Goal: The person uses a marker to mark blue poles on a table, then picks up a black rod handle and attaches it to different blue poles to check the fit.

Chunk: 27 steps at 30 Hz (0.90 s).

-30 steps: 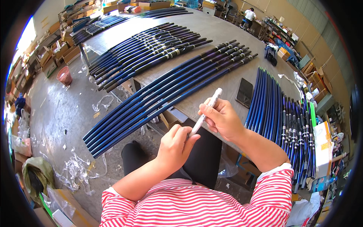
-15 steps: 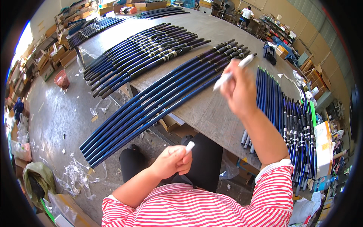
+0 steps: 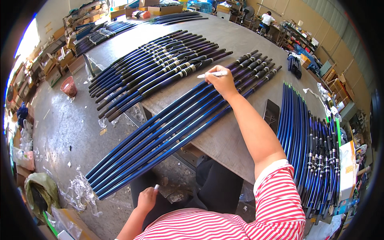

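My right hand is closed around a white marker pen and hovers over the upper part of a row of dark blue fishing rods. The pen's tip points left; whether it touches a rod I cannot tell. The rods lie side by side across the table corner, their black grips on the tabletop and their other ends jutting out over my lap. Low over my thigh, my left hand is closed on a small white pen cap.
Beyond lies a larger batch of dark rods with ringed grips on the grey table. To the right are a dark rectangular device and more blue rods. A red bucket and plastic scraps are on the floor. A person sits far off.
My right hand has swung left with the marker pen, onto the row of rods. My left hand, with the cap, has dropped down and left. The dark device has come into sight.
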{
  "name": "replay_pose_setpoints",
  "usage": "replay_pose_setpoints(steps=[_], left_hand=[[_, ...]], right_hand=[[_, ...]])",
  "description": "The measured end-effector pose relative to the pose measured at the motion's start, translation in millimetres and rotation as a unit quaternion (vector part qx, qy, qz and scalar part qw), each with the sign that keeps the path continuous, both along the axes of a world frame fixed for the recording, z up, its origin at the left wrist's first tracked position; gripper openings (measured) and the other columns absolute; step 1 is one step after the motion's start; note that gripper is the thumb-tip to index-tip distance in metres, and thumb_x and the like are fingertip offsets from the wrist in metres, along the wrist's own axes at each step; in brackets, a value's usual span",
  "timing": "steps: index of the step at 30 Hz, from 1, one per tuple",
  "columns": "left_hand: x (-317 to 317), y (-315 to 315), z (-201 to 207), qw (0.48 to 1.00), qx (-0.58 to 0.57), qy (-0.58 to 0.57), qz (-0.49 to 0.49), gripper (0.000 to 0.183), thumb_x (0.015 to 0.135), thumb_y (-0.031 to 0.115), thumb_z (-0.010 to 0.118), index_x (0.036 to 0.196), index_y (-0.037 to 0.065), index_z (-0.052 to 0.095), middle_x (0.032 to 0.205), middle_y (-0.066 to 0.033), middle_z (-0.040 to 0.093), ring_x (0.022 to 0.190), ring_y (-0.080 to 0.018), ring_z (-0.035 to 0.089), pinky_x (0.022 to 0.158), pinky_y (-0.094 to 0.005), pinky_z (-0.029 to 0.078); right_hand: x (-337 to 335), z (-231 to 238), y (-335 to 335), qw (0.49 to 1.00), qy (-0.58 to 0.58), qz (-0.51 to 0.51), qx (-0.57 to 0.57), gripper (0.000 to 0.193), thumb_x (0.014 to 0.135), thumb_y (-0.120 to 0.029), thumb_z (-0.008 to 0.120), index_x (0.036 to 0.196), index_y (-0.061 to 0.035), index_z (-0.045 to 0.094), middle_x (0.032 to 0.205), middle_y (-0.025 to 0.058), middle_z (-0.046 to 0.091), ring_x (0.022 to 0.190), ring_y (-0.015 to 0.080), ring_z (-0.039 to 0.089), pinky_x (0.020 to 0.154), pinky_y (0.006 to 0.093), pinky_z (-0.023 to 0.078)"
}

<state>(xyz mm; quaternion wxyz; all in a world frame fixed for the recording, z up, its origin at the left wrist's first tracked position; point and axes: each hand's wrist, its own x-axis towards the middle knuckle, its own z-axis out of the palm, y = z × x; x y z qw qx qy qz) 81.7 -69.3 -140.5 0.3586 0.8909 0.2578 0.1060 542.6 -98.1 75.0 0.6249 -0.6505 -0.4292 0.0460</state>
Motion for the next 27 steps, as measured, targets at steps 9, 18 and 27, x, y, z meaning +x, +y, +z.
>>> replay_pose_setpoints(steps=[9, 18, 27], left_hand=[[11, 23, -60, 0.978, 0.134, 0.017, 0.157, 0.026, 0.088, 0.02, 0.05, 0.067, 0.004, 0.048, 0.064, -0.0167, 0.053, 0.061, -0.0367, 0.053, 0.054, -0.0444, 0.039], [22, 27, -77, 0.967, 0.22, 0.036, 0.126, 0.026, 0.087, 0.021, 0.052, 0.067, 0.005, 0.049, 0.064, -0.0154, 0.054, 0.06, -0.0361, 0.054, 0.053, -0.045, 0.04], [19, 26, -69, 0.971, 0.194, 0.037, 0.131, 0.025, 0.086, 0.022, 0.053, 0.068, 0.005, 0.051, 0.066, -0.0154, 0.055, 0.061, -0.0361, 0.055, 0.054, -0.045, 0.041]], right_hand=[[3, -19, -3, 0.998, 0.051, -0.001, -0.019, 0.012, 0.074, -0.009, 0.061, 0.069, -0.0001, 0.056, 0.058, 0.0049, 0.06, 0.052, 0.0073, 0.056, 0.05, 0.0203, 0.044], [6, -21, -2, 0.999, -0.021, -0.004, -0.046, 0.014, 0.072, -0.011, 0.062, 0.066, 0.0001, 0.057, 0.057, 0.0058, 0.061, 0.053, 0.0085, 0.057, 0.05, 0.0225, 0.044], [3, -19, -2, 0.998, -0.039, -0.012, -0.056, 0.014, 0.071, -0.012, 0.062, 0.066, 0.0002, 0.057, 0.057, 0.0064, 0.061, 0.053, 0.0089, 0.057, 0.051, 0.023, 0.044]])
